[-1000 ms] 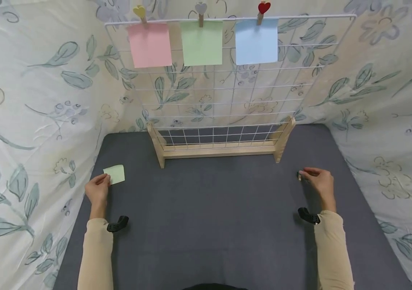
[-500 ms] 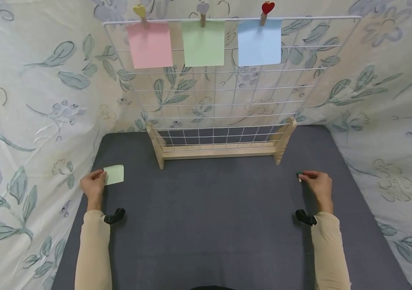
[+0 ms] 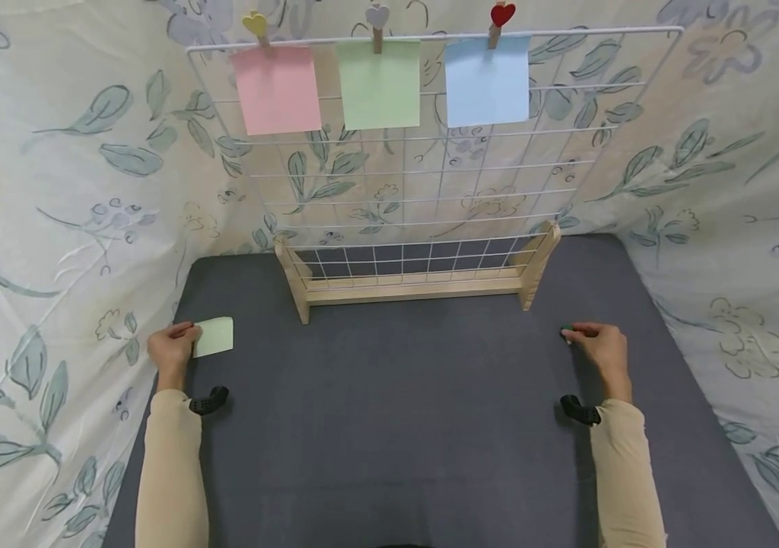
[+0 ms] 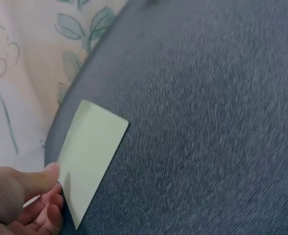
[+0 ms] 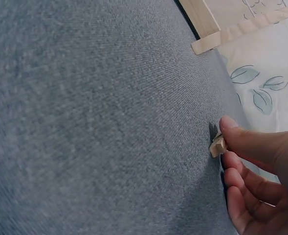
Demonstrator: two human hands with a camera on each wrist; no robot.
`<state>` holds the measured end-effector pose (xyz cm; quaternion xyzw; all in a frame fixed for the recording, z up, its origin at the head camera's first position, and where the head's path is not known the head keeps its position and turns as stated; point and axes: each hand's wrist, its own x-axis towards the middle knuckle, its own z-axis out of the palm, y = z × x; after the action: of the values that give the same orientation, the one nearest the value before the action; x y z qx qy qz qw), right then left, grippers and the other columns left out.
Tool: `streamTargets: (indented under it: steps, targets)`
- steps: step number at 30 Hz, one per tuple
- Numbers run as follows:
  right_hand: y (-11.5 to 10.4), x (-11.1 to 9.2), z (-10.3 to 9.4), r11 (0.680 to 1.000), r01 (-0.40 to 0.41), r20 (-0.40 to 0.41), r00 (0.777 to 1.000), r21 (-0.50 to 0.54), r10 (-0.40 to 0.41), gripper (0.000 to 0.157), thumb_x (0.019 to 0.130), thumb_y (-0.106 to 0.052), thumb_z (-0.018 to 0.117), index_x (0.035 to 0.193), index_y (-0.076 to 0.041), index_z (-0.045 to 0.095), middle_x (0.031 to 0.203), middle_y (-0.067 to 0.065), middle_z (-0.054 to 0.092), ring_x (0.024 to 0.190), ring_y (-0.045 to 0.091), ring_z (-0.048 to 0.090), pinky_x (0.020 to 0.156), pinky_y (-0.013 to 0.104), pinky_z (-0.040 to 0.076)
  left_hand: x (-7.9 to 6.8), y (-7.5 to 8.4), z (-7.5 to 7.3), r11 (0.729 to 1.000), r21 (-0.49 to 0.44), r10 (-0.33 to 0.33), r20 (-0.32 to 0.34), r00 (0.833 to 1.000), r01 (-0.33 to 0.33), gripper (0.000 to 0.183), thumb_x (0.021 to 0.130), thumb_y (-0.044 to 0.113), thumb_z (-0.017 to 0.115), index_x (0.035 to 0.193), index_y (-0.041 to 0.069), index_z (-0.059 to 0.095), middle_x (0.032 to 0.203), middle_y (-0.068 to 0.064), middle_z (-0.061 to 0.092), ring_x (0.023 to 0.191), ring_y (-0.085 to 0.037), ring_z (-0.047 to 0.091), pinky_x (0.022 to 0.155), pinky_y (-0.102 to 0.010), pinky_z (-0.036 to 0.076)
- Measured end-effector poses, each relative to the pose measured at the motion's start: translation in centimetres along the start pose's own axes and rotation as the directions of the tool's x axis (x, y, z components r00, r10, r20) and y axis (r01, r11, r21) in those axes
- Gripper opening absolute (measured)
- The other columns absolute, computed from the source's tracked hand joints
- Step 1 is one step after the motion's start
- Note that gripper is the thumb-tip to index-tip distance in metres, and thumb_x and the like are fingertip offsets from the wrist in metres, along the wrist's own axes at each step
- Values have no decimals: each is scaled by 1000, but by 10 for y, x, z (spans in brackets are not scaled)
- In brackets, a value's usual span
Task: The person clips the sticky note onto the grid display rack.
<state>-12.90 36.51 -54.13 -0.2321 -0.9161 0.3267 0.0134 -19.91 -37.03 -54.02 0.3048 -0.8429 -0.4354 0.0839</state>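
At the left side of the table, my left hand (image 3: 172, 352) pinches a pale green paper note (image 3: 214, 336) by its left edge. In the left wrist view the thumb lies at the note's (image 4: 92, 152) edge, with the other fingers curled below. Across the table on the right, my right hand (image 3: 603, 350) holds a small wooden clothespin (image 5: 218, 146) between thumb and fingertips. A bit of green shows on the clothespin in the head view; most of it is hidden by the fingers.
A white wire grid (image 3: 430, 164) on a wooden stand (image 3: 413, 291) rises at the back. Heart clothespins hold pink (image 3: 276, 91), green (image 3: 379, 87) and blue paper sheets (image 3: 488, 82) on its top bar. Floral cloth (image 3: 725, 228) surrounds the dark table (image 3: 389, 396).
My left hand has drifted slightly left with the note, which now tilts more. The right hand has stayed nearly in place, and less of the clothespin's wood shows between its fingers.
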Motion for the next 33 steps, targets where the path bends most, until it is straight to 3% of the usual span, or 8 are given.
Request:
streamTargets:
  steps: [10,14,18,24,26,29,33]
  targets:
    - [1,-5,1,1000,14,-44,999,6,-13,32,91,-24,73,105,5,73,104,24,70,94,38,64,72,41,53,3,0,-3,981,115,145,118,982,-158,36,85,-2,70,117,-15,62,63,1,61,50,5,42,46,-9,35]
    - [0,-7,-1,998,39,-37,999,41,-37,33,91,-22,72,109,6,70,104,24,70,74,12,64,60,19,48,0,-3,-4,980,129,131,139,982,-149,28,85,0,70,110,-14,66,65,2,60,54,1,44,46,-12,36]
    - [0,-8,-3,993,49,-3,999,110,-49,39,95,-19,67,121,10,63,101,23,70,66,-8,53,54,9,46,0,-1,-3,975,132,160,134,978,-178,22,86,1,71,103,-13,69,69,-2,64,56,3,45,48,-11,37]
    - [-1,-9,-5,981,118,47,991,156,-127,35,99,-14,59,121,13,62,115,33,63,68,-17,49,57,4,47,-3,-5,-3,950,167,237,170,957,-265,17,89,5,71,97,-10,71,81,-17,70,59,2,48,49,-11,40]
    - [-2,-9,-6,976,127,55,989,176,-139,35,100,-14,59,121,13,62,113,34,63,69,-17,50,57,4,47,-5,-7,-5,950,132,252,211,944,-283,18,90,6,70,98,-10,70,81,-15,71,60,2,51,50,-11,44]
    - [-4,-8,-7,970,127,54,988,206,-141,35,100,-15,60,119,13,62,108,32,66,72,-13,54,59,6,50,-8,-11,-10,965,-11,253,304,918,-263,22,92,6,68,103,-13,66,77,-3,71,61,1,59,52,-16,55]
    - [-8,-8,-10,963,122,53,989,241,-139,36,97,-18,64,116,13,64,97,23,71,71,-7,61,59,12,55,-15,-15,-16,958,-243,242,402,883,-152,21,94,1,65,107,-14,60,76,10,70,65,-5,66,58,-26,63]
